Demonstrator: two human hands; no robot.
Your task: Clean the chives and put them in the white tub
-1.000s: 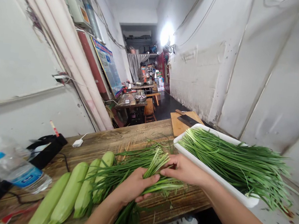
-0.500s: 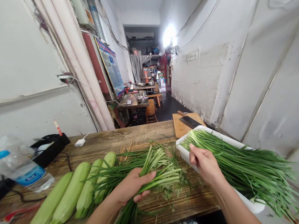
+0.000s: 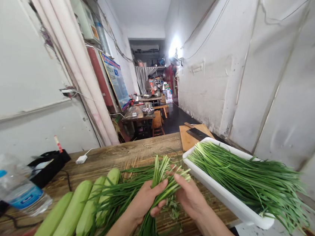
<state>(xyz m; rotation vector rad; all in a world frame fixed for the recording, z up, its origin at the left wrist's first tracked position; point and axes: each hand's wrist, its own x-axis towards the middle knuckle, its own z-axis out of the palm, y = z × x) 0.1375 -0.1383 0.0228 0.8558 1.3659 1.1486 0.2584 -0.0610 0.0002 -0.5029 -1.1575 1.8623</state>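
Observation:
My left hand (image 3: 143, 201) is closed around a bunch of green chives (image 3: 160, 172), lifted a little above the wooden table (image 3: 120, 148), cut ends pointing away. My right hand (image 3: 190, 197) touches the same bunch from the right, its fingers pinching at the stalks near the cut ends. More loose chives (image 3: 121, 193) lie on the table under the bunch. A white tray (image 3: 222, 196) heaped with chives (image 3: 247, 176) stands just right of my hands.
Three pale green squashes (image 3: 74, 210) lie at the left front. A water bottle (image 3: 18, 193), a black device (image 3: 47, 161) and a white plug (image 3: 81, 159) sit further left. A cutting board with a cleaver (image 3: 196, 133) is behind the tray. A person works far down the corridor.
My right hand went to the tray and has come back to the bunch in my left hand. The left hand has raised the bunch more upright.

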